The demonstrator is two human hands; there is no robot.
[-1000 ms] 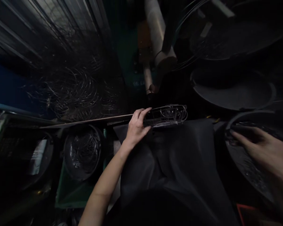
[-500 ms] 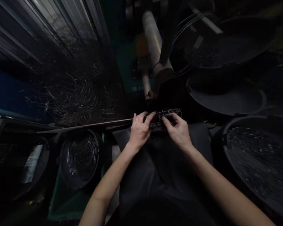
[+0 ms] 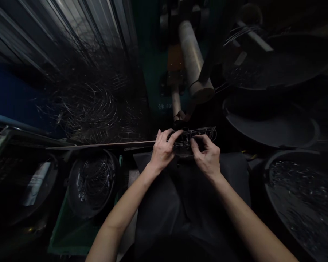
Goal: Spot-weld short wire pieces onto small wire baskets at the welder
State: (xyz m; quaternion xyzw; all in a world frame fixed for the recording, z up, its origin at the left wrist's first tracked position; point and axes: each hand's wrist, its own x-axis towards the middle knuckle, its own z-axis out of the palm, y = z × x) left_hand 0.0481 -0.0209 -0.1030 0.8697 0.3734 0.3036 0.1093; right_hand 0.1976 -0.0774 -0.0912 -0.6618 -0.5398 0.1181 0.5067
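Note:
A small cage-like frame of thin metal wires [image 3: 202, 130] lies in front of me, just below the machine. My left hand [image 3: 163, 150] grips its left end, with the thumb and index finger reaching over the wires. On the near side of the frame, my right hand [image 3: 207, 154] is closed in a pinch, thumb against fingers. Whatever sits between those fingertips is too small and dark to make out. Wire loops show at the frame's right end, beyond my right fingers.
Ahead stands a green machine with a thick metal cylinder [image 3: 192, 54]. Wire pieces are heaped [image 3: 90, 112] at left behind a thin board [image 3: 112, 145]. A tub of wire rings [image 3: 71, 193] sits left; dark basins [image 3: 276, 120] and a tub of small metal parts [image 3: 268, 174] stand right.
The view has shifted, so the machine appears farther right and lower. My right hand has drawn slightly down and toward me along the wire frame; my left hand keeps its hold.

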